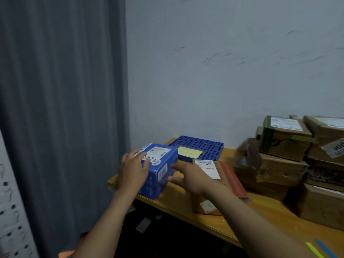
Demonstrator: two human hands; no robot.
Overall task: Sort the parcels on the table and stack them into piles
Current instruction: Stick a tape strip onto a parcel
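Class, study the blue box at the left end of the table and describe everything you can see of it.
The blue box looks like printed cardboard, closed, with a white label bearing handwritten digits on top and a barcode sticker on one side. It sits flat on the wooden table near its left end, turned corner-forward. The left hand rests on its top; the right hand reaches its right side, contact unclear.

Under my left grip (133,170): blue box (162,175), white label (158,152). Blue hole-patterned tray (210,146), yellow note (189,152). Brown parcel (230,175), red stripes. Stacked cartons (284,146) brown. Desk (260,211) honey-yellow. Curtain (65,108) grey.
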